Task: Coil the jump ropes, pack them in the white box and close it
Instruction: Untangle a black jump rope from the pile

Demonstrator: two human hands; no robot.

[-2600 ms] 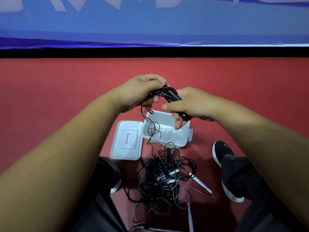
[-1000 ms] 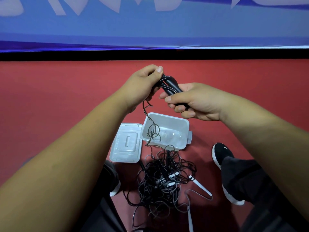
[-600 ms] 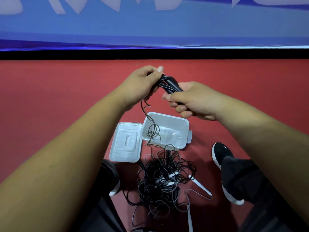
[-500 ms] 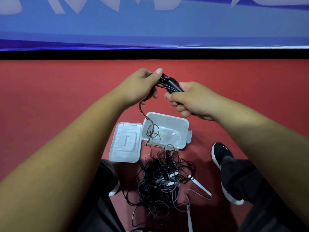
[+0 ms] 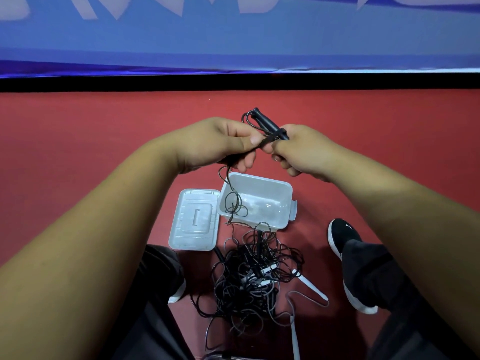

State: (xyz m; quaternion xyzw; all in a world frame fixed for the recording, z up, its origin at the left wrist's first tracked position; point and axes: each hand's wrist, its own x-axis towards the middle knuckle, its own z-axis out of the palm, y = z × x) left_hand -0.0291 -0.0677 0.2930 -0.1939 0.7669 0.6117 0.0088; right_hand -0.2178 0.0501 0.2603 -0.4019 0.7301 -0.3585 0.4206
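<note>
Red floor is carrying a tangled pile of thin black jump ropes (image 5: 255,279).
Both hands are gripping black handles (image 5: 268,124): left hand (image 5: 215,144) pinching cord, right hand (image 5: 301,149) clenching; white box (image 5: 259,201) is sitting open beside its lid (image 5: 194,219).

We see both hands raised over the red floor (image 5: 78,152). The right hand (image 5: 304,149) grips black jump-rope handles (image 5: 267,124), their tips pointing up and away, while the left hand (image 5: 220,144) pinches the black cord (image 5: 259,144) beside them. The cord hangs into the open white box (image 5: 283,189). The lid (image 5: 194,219) lies touching the box's left side. A tangle of ropes (image 5: 252,279) sits between two black shoes (image 5: 345,245).
</note>
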